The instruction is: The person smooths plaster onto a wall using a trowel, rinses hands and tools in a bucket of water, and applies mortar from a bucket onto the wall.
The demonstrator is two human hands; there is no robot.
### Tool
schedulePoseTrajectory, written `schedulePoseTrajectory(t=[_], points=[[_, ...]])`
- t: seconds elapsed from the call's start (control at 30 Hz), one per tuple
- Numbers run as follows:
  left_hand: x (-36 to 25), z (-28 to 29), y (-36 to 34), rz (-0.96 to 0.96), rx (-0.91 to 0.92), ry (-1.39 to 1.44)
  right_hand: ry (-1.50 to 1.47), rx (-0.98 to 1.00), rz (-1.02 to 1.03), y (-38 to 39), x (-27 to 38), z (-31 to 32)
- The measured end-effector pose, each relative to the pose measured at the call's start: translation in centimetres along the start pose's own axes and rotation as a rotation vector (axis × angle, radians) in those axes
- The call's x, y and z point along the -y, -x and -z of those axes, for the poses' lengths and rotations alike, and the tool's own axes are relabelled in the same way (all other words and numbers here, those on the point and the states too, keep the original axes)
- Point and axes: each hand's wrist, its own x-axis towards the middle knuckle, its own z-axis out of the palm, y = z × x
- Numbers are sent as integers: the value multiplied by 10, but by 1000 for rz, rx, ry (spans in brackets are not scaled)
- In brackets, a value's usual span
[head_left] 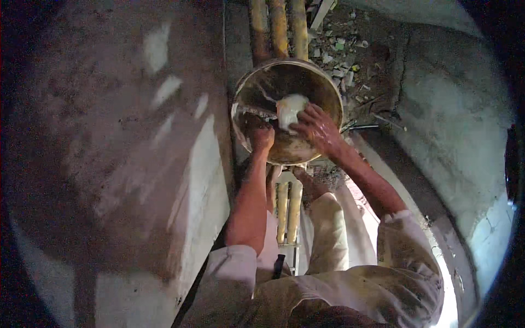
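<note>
A round, shallow metal pan stands in front of me, its inside smeared with pale residue. Within it is a lump of wet white paste. My right hand reaches in from the right, its whitened fingers curled against the lump's right side. On the left of the pan, my left hand is closed in a fist around what looks like a flat scraping tool. A pale straight edge of that tool points toward the paste; its handle is hidden in my grip.
Bamboo poles run under the pan and beneath my bare feet. A rough plaster wall rises close on my left, with another grey wall on the right. Rubble lies far below at the upper right.
</note>
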Motion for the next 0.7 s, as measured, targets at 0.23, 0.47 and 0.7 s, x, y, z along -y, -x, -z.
schedulePoseTrajectory(t=[0.23,0.47,0.7], points=[[79,-69,-9,-304,-165,66,18,237,289,22,47,91],[85,-55,11,-131,46,425,127,44,217,3,82,72],[79,-57,17,-177,-31,300,25,229,142,-17,101,79]])
